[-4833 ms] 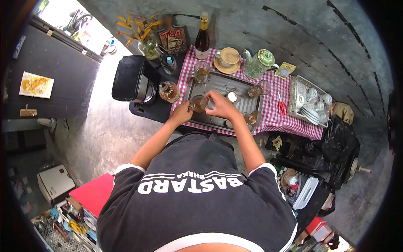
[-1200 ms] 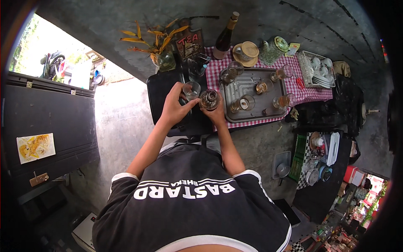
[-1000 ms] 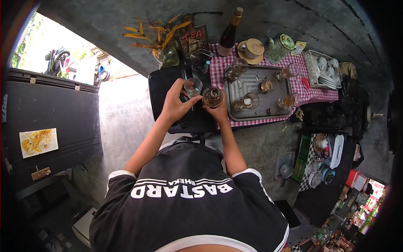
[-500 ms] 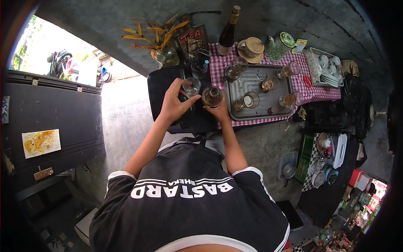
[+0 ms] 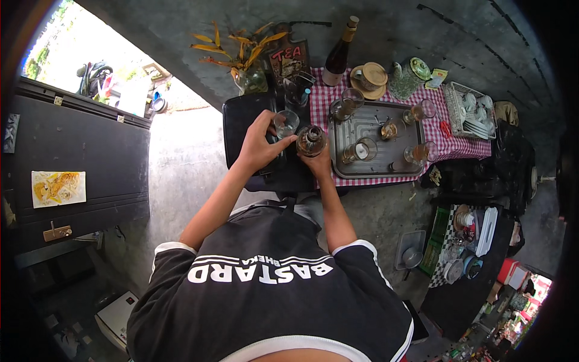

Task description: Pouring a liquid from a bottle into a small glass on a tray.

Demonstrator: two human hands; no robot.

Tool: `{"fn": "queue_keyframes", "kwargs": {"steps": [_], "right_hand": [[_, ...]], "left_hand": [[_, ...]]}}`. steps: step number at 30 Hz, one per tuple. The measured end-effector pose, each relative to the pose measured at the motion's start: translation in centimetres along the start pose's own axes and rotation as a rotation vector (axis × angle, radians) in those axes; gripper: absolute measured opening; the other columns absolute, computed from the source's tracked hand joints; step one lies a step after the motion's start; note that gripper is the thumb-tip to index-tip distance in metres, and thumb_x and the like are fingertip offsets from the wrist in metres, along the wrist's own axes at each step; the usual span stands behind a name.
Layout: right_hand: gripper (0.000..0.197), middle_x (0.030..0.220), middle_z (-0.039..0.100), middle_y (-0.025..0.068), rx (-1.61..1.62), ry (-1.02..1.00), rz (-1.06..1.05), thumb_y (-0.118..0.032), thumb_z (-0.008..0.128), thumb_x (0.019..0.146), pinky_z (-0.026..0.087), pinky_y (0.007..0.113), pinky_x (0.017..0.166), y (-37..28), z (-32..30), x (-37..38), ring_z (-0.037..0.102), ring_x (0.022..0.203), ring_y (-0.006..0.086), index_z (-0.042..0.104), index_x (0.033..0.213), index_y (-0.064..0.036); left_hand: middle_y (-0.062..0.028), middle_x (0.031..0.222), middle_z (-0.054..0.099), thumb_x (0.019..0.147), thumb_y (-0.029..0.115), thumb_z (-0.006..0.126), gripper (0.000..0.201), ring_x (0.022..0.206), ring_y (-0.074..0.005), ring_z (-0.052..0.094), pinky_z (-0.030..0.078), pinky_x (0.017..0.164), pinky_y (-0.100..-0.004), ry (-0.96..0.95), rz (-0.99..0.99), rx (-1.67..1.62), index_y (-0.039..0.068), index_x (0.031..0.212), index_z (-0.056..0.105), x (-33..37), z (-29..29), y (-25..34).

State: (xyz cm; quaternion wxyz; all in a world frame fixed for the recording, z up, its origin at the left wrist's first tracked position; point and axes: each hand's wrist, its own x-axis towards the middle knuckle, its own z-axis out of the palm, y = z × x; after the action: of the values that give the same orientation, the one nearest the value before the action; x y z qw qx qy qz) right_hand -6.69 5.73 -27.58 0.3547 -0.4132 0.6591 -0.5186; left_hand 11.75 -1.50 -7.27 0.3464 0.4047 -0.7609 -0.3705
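Note:
My left hand (image 5: 260, 140) is closed around a clear drinking glass (image 5: 286, 123) that looks to have nothing in it. Right beside it, a round glass bottle (image 5: 312, 141) with a narrow neck is gripped from below by my right hand (image 5: 318, 164). Both are held close together over the dark left end of the table. To their right lies a grey metal tray (image 5: 375, 170) bearing several glasses, among them a nearby glass (image 5: 362, 150) and a far-left glass (image 5: 349, 104). A clear pitcher (image 5: 295, 92) stands just beyond my left hand.
On the checked cloth (image 5: 443, 140) behind the tray stand a dark corked bottle (image 5: 339, 54), a cup on a saucer (image 5: 370, 78) and a green speckled teapot (image 5: 409, 78). A dish rack (image 5: 470, 108) sits at the right end. A leafy vase (image 5: 250, 79) occupies the back left.
The surroundings have shifted slightly in the view as my head moved. Both hands keep their grip on the glass and the bottle, still side by side.

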Motion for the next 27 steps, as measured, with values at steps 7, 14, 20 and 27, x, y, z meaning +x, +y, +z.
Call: {"fn": "queue_keyframes", "kwargs": {"steps": [7, 14, 20, 27], "right_hand": [[0.09, 0.129, 0.062, 0.0127, 0.088, -0.081, 0.002, -0.011, 0.092, 0.06, 0.049, 0.038, 0.103, -0.2, 0.2, 0.3, 0.063, 0.118, 0.0261, 0.046, 0.136, -0.0034], [0.089, 0.129, 0.061, 0.0119, 0.293, -0.216, 0.015, -0.013, 0.093, 0.061, 0.048, 0.039, 0.104, -0.7, -0.7, -0.3, 0.062, 0.119, 0.0239, 0.045, 0.136, -0.0031], [0.092, 0.129, 0.062, 0.0125, 0.183, -0.26, 0.074, -0.017, 0.095, 0.061, 0.049, 0.039, 0.104, -5.7, -3.5, -1.0, 0.062, 0.119, 0.0235, 0.045, 0.137, -0.0016], [0.095, 0.129, 0.061, 0.0128, 0.171, -0.251, -0.038, -0.018, 0.096, 0.06, 0.05, 0.038, 0.104, -9.9, -6.1, -0.2, 0.062, 0.12, 0.0236, 0.044, 0.138, 0.0002]], "left_hand": [[-0.0069, 0.097, 0.062, 0.078, 0.017, 0.087, 0.043, 0.088, -0.014, 0.06, 0.048, 0.077, -0.0282, 0.04, -0.028, -0.08, 0.0, 0.109, 0.062, -0.4, 0.2, -0.4], [-0.0056, 0.097, 0.06, 0.079, 0.017, 0.087, 0.044, 0.09, -0.012, 0.059, 0.048, 0.078, -0.0273, 0.054, -0.046, -0.129, 0.0, 0.11, 0.061, -0.4, 0.3, -1.2], [-0.0049, 0.096, 0.059, 0.079, 0.016, 0.087, 0.044, 0.088, -0.0114, 0.058, 0.048, 0.077, -0.0265, 0.078, -0.032, -0.148, 0.0, 0.11, 0.06, -0.4, 0.2, -1.3], [-0.0087, 0.092, 0.057, 0.074, 0.016, 0.088, 0.045, 0.076, -0.0207, 0.056, 0.048, 0.069, -0.0306, 0.089, 0.047, -0.107, 0.001, 0.107, 0.063, -0.1, 0.0, -0.4]]}}
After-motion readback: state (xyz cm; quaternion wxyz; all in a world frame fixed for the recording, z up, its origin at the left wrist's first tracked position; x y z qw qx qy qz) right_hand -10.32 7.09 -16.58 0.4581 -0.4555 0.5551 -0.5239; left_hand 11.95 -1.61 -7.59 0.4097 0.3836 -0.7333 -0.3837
